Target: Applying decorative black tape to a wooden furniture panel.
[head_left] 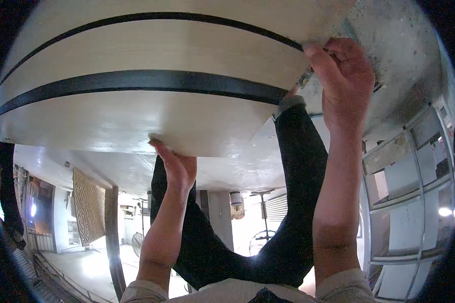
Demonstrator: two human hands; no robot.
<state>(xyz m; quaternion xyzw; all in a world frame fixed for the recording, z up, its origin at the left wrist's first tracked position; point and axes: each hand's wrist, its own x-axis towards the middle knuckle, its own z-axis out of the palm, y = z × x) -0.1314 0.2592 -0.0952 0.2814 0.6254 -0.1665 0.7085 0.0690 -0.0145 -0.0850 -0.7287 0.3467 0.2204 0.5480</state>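
Observation:
A broad beige panel [151, 113] spreads across the upper part of the head view. A wide dark band [136, 80] and a thin black strip [162, 16] cross it from left to right. My left hand [177, 166] grips the panel's near edge, thumb on top, the other fingers hidden below. At the panel's right side, my right hand [346, 70] is closed, with thumb and curled fingers at the thin black strip's right end. Whatever is pinched there is hidden by the fingers.
My dark-trousered legs [301, 151] reach to the panel, one foot by its right edge. A worn, stained grey floor [399, 55] lies right, beside a metal frame with panes [414, 187]. A patterned hanging cloth [88, 207] and a fan [137, 242] stand behind left.

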